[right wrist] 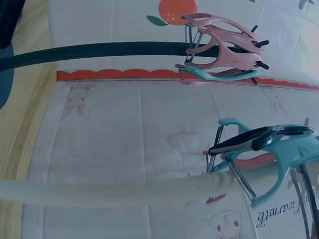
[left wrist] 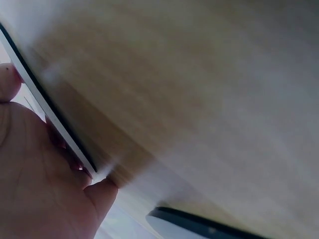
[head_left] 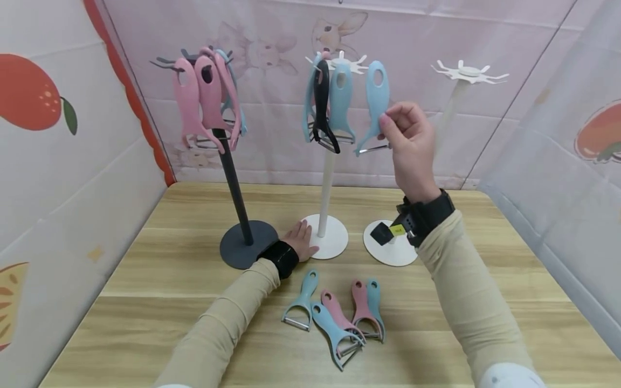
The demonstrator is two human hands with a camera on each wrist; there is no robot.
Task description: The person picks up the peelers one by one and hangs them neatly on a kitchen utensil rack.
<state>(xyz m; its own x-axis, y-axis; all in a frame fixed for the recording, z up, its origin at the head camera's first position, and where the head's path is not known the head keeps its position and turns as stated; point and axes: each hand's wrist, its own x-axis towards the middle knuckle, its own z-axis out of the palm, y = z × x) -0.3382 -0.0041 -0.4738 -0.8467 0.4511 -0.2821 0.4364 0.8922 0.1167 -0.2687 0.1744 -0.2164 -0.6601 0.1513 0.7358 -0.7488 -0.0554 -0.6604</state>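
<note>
The right hand [head_left: 409,143] is raised at about one o'clock, its thumb and fingers pinching a blue peeler [head_left: 375,105] that hangs on the white stand [head_left: 328,178] (beside other blue peelers and a black one [head_left: 322,105]). The left hand [head_left: 299,242] lies flat, fingers straight, on that stand's round base [head_left: 335,245], near the dark stand [head_left: 237,194] loaded with pink peelers [head_left: 199,99]. Four loose peelers [head_left: 339,318] lie on the wooden table [head_left: 145,280] at six o'clock. An empty-topped white stand [head_left: 468,73] rises at two o'clock.

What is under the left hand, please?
The left hand rests on the round base of the white stand, on the wooden table. The base's part beneath the palm is covered.
</note>
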